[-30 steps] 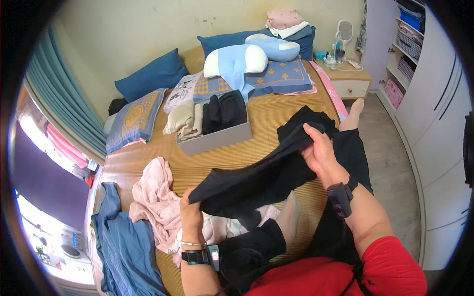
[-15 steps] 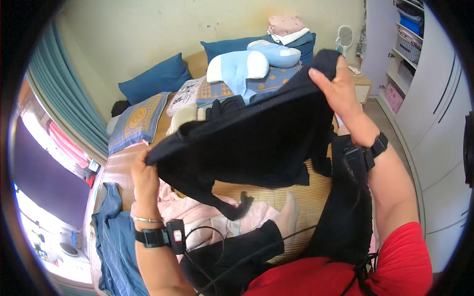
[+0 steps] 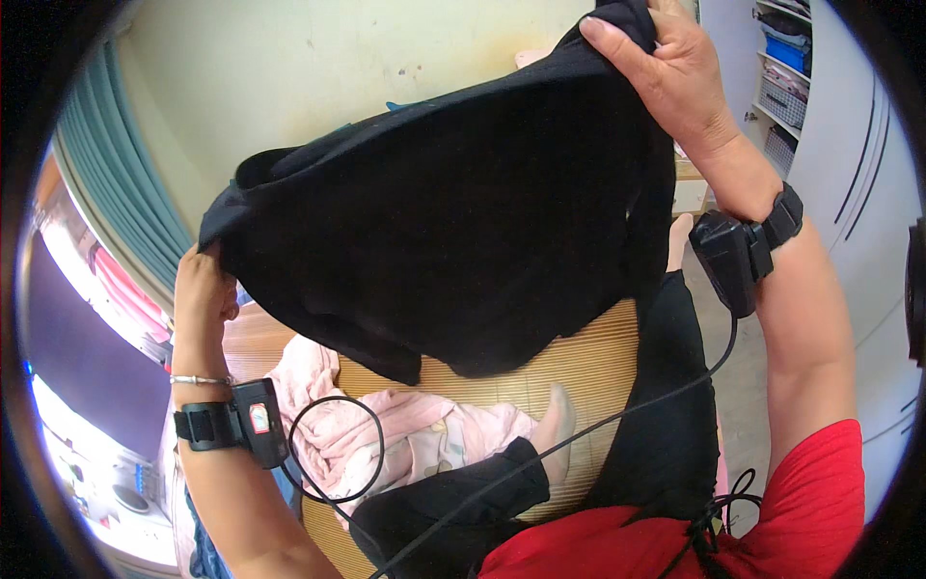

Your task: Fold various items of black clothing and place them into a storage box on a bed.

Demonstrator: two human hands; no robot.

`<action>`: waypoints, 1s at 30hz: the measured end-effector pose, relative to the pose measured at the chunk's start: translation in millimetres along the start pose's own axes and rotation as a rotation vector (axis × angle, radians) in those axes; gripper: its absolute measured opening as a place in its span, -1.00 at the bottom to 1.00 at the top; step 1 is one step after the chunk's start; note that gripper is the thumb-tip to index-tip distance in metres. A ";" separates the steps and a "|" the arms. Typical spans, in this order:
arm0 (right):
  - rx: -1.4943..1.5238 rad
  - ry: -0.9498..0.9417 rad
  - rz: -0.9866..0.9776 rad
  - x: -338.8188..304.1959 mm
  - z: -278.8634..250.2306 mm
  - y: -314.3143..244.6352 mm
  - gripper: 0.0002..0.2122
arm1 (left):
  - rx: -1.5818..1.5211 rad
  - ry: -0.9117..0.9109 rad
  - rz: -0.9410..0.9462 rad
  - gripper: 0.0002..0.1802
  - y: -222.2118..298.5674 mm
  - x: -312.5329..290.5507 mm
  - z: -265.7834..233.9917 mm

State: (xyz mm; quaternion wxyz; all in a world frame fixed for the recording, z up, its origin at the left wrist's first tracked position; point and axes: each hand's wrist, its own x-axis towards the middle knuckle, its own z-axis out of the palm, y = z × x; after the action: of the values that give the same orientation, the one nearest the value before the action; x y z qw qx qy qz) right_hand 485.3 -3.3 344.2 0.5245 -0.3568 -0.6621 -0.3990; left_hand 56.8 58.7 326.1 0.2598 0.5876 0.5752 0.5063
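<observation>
A black top (image 3: pixel 444 222) hangs stretched in the air in front of me, wide and slack along its lower edge. My left hand (image 3: pixel 205 289) grips its left corner with curled fingers. Higher up, my right hand (image 3: pixel 666 72) pinches the right corner, the thumb lying over the cloth. The cloth hides most of the bed's far end. Below it, a pink blanket (image 3: pixel 386 434) lies crumpled on the slatted bed mat (image 3: pixel 482 386), beside my bent leg in black trousers.
Black straps with boxes sit on both wrists, and a black cable (image 3: pixel 521 458) crosses my lap. An open wardrobe (image 3: pixel 849 241) stands at the right; a teal curtain (image 3: pixel 125 145) and window are at the left. A small bedside cabinet (image 3: pixel 689 196) shows past the top.
Both hands have risen and spread apart, lifting the black top higher and stretching it wider. It now covers the pillows and cushions that showed before.
</observation>
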 end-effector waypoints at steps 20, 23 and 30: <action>1.049 -0.084 0.611 -0.3 15.0 -33.4 -0.82 | -0.644 -0.009 0.016 -0.71 -16.1 -15.0 4.8; 0.938 -0.050 0.610 11.1 5.8 -55.2 -0.81 | -0.636 0.033 0.008 -0.71 -25.5 -11.5 -0.8; 1.037 -0.449 0.775 46.5 -20.8 -97.6 -0.80 | -0.578 0.091 -0.078 -0.78 -60.2 -1.4 -54.5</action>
State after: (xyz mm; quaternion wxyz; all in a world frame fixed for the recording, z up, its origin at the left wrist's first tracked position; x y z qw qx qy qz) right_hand 397.8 -61.2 377.5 0.5825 -0.3450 -0.6848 0.2698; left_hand -16.6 54.6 291.5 0.4099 0.4433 0.4403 0.6646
